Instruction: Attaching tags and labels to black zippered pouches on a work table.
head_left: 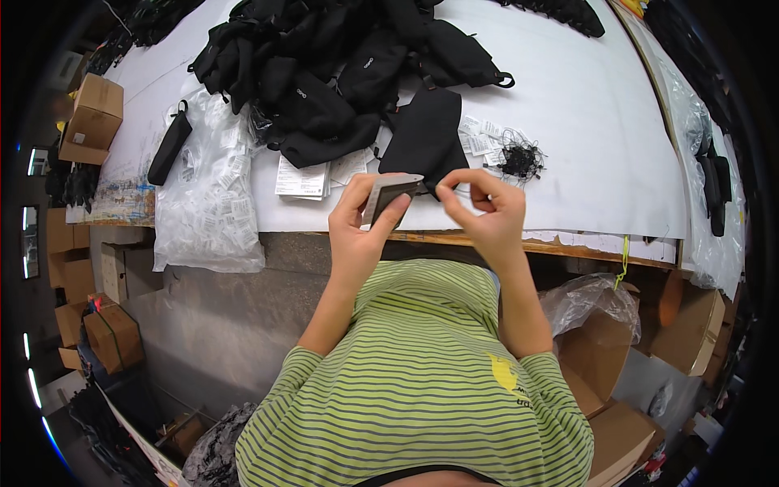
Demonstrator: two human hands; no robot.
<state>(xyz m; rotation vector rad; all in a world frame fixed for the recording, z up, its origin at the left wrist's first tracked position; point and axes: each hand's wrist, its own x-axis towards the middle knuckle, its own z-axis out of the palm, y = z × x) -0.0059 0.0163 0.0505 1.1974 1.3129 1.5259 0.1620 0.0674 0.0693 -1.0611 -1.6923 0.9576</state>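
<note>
A small card [388,197] is in the left hand [355,219], up over the near edge of the table. The left thumb presses on its dark front, and the fingers curl behind it. The card looks flat and stiff, with pale edges. The right hand [491,215] is close beside it, with the thumb and pointing finger bent round and their tips pressed together. I can't tell if a thin string is between them. Both arms reach up and bend in toward each other.

Just past the hands lies a flat black bag [426,130] made of cloth. Next to it, on the left, is a stack of white papers [300,180]. On the right are little white labels [480,143] and a messy tangle of thin black strings [520,160]. Behind is a big, lumpy heap of soft black bags [320,101]. Farther left, a shiny, crinkly plastic bag [207,215] full of white labels hangs over the edge of the smooth white table [600,146]. A long, thin black pouch [169,150] rests on it.
</note>
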